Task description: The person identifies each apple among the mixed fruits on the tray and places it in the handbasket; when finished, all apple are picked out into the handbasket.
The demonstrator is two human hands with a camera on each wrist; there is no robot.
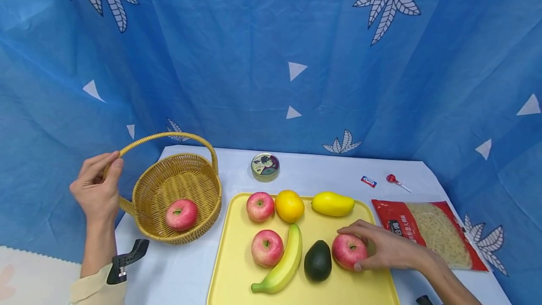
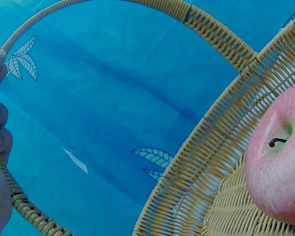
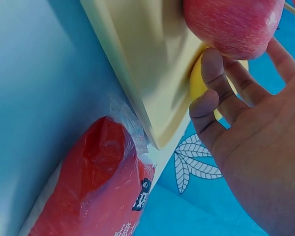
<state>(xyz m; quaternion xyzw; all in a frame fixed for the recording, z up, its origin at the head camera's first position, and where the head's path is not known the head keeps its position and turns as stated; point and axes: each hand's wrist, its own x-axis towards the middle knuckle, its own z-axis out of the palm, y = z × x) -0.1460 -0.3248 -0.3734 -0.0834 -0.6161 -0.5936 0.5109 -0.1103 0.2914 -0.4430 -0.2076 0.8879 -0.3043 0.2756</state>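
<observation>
My left hand (image 1: 98, 185) grips the handle (image 2: 64, 9) of a round wicker basket (image 1: 144, 192), fingers curled round its left side. One red apple (image 1: 182, 214) lies inside the basket. At the right part of a yellow tray (image 1: 237, 276), my right hand (image 1: 387, 247) holds another red apple (image 1: 349, 251) between thumb and fingers. In the right wrist view, fingertips (image 3: 212, 61) lie against that apple's lower side. A dark green avocado (image 1: 318, 261) sits just left of the held apple.
Also on the tray are two apples (image 1: 260, 206), an orange (image 1: 290, 205), a yellow mango (image 1: 332, 203) and a banana (image 1: 281, 265). Behind it stands a round tin (image 1: 265, 167). To the right are a small wrapped candy (image 1: 369, 181), a lollipop (image 1: 391, 179) and a red bag (image 1: 436, 229).
</observation>
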